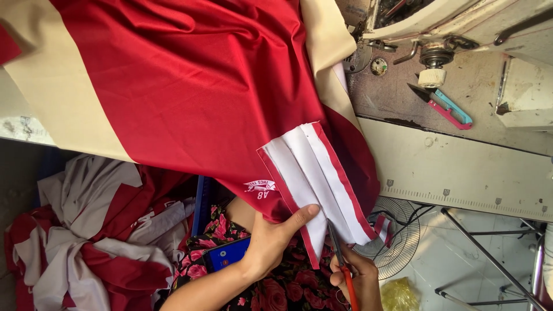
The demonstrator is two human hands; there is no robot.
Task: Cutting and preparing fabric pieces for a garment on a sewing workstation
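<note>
sewing work is filling the view: a worn table (461,167) with a ruler strip along its edge is carrying a pale sewing machine (461,23) at the top right, and a small pink and blue thread snipper (446,106) is lying on the scuffed surface just beside the machine's foot. a big red and cream garment (190,80) is spreading across the table and hanging over its near edge. at that hanging edge a folded white and red striped band (314,178) is turning its pale underside up. the left hand (276,239) is pinching the lower end of the band, thumb lying flat on the white cloth, fingers hidden behind it. the right hand (360,282) is closing around the orange handles of a pair of scissors (341,262), whose dark blades are pointing up at the band's bottom edge, touching it. a blue phone (226,253) is resting on the floral lap below, a heap of red and white cloth (98,236) is lying at the lower left, and a floor fan (391,236) is standing beneath the table.
</note>
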